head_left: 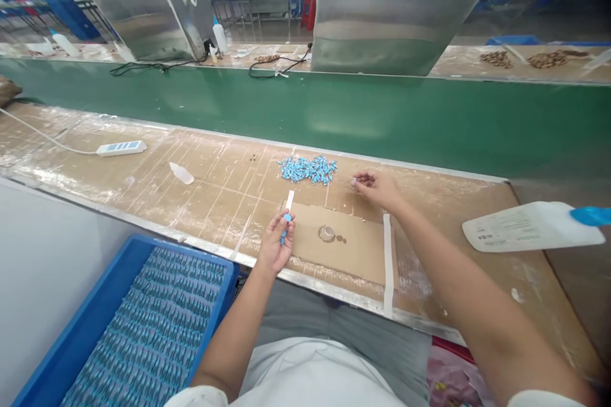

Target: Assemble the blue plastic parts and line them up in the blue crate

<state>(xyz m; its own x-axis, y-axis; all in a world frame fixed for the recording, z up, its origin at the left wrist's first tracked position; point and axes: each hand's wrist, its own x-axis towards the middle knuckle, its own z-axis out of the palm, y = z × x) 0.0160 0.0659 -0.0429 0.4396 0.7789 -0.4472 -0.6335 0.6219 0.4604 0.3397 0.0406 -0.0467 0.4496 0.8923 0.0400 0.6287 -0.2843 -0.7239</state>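
Observation:
My left hand (277,241) is closed around a small blue piece (287,217) with a narrow white strip (289,200) sticking up from it. More blue shows between the fingers. Farther right, my right hand (377,187) is held over the bench with its fingertips pinched on a small pale-blue piece (354,182), too small to name. Between and beyond the hands lies a loose pile of small blue-and-white pieces (308,170). A small round clear dish (326,233) sits on a cardboard sheet (353,254) in front of me, with dark spots beside it.
At my lower left stands a blue crate (138,241) with rows of blue pieces. A white bottle with a blue cap (529,226) lies at right. A power strip (121,148) and a translucent nozzle-like piece (181,173) lie at left. A green conveyor belt (214,102) runs behind.

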